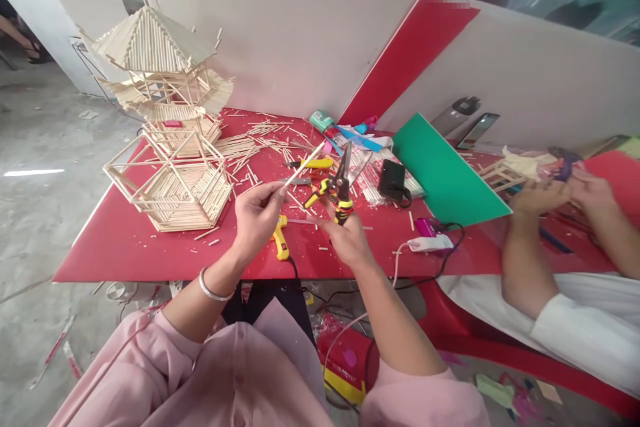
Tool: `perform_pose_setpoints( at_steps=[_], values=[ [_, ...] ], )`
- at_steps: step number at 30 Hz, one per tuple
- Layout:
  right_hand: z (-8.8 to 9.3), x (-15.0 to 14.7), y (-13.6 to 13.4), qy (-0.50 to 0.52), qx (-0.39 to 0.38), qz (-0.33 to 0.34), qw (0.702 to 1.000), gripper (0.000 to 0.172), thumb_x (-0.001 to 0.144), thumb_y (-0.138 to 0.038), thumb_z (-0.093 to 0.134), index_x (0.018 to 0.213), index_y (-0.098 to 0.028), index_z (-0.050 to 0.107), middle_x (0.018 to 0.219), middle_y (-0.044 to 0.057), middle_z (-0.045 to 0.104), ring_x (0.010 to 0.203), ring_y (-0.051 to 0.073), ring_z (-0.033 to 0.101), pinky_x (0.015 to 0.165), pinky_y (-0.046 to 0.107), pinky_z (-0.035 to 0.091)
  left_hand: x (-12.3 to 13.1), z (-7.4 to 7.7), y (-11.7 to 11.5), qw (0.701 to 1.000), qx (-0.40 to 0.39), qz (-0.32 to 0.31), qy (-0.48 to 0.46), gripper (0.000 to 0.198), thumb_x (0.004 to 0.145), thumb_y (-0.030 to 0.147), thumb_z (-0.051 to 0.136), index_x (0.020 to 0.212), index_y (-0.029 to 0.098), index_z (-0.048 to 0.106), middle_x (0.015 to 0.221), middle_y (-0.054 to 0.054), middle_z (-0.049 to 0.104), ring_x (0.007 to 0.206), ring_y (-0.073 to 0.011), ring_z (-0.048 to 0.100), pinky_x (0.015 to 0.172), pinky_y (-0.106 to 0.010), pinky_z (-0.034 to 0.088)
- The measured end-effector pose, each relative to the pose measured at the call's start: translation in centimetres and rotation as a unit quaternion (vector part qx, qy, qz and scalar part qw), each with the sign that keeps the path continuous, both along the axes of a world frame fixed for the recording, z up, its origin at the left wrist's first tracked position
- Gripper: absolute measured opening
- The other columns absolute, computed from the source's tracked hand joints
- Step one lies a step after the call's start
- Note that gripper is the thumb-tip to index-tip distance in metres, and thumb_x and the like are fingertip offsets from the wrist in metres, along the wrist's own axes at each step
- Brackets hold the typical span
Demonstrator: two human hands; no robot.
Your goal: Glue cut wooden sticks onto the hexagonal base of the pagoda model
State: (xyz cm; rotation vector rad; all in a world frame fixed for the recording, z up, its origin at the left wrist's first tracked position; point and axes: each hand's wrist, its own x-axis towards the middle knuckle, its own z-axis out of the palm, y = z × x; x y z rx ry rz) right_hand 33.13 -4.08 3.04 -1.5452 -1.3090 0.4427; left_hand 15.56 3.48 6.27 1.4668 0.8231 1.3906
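One slim wooden stick (307, 163) is up in the air above the red table (125, 260), pinched near its lower end by the fingertips of the left hand (257, 213), and look at the line of it: the long axis slants, far end pointing away and to the right. Just across from it, the right hand (353, 237) is wrapped around the cutters (343, 187), handles spread, blades aimed up and away; stick and blades look apart. Any lettering out there? Red print runs over the stick packets (370, 180), and the green bottle (321, 121) wears a pale label, but both are too small to read! Run the count: one yellow glue gun (281, 240) between the forearms, one black box (393, 179) on the packets, one green board (445, 173) leaning beyond, one stick tower (155, 43) at left with one hexagonal stick frame (180, 193) before it, and loose sticks (245, 147) by the dozen, too jumbled to tally. Over at right, two hands of a co-worker (545, 197), close together.
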Motion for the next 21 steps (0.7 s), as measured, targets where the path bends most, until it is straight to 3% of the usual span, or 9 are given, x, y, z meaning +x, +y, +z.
perform_pose_setpoints(
  at_steps=[3,7,10,15,21],
  values=[
    [-0.7,-0.4,-0.1,0.035,-0.035,0.038,0.998,0.056,0.081,-0.030,0.068,0.134,-0.023,0.054,0.130,0.009,0.065,0.124,0.026,0.059,0.106,0.049,0.048,-0.4,0.1,0.1,1.000,0.023,0.009,0.003,0.020,0.086,0.032,0.065,0.079,0.016,0.075,0.063,-0.002,0.068,0.051,-0.0090,0.052,0.049,-0.021,0.042],
    [-0.5,-0.8,-0.9,-0.079,-0.034,0.032,0.996,0.074,0.083,-0.015,0.056,0.152,-0.029,0.034,0.142,0.010,0.055,0.131,0.024,0.053,0.106,0.048,0.048,-0.9,0.1,0.2,0.998,0.055,0.026,0.018,0.021,0.088,0.032,0.064,0.079,0.016,0.074,0.064,-0.002,0.069,0.054,-0.0106,0.055,0.052,-0.022,0.044],
    [-0.1,-1.3,-1.4,-0.172,-0.032,0.034,0.984,0.081,0.080,-0.009,0.052,0.154,-0.030,0.029,0.134,0.011,0.055,0.125,0.025,0.056,0.104,0.048,0.049,-1.0,0.2,0.0,0.995,0.078,0.034,0.044,0.022,0.090,0.032,0.062,0.080,0.017,0.074,0.064,-0.002,0.069,0.054,-0.0107,0.056,0.052,-0.022,0.044],
    [0.1,-1.7,-1.1,-0.247,-0.031,0.026,0.968,0.080,0.083,-0.012,0.054,0.155,-0.031,0.024,0.126,0.012,0.049,0.117,0.027,0.057,0.100,0.051,0.051,-0.9,0.0,-0.4,0.985,0.135,0.052,0.090,0.020,0.089,0.024,0.059,0.073,0.017,0.070,0.060,0.000,0.065,0.051,-0.0099,0.055,0.051,-0.021,0.042],
    [0.2,-2.2,-0.2,-0.271,-0.013,0.029,0.962,0.072,0.083,-0.011,0.050,0.151,-0.024,0.031,0.136,0.015,0.045,0.133,0.030,0.046,0.109,0.054,0.044,-1.2,0.0,-0.3,0.974,0.174,0.071,0.124,0.022,0.088,0.018,0.056,0.068,0.018,0.065,0.059,-0.001,0.065,0.052,-0.0107,0.056,0.053,-0.022,0.042]
  ],
)
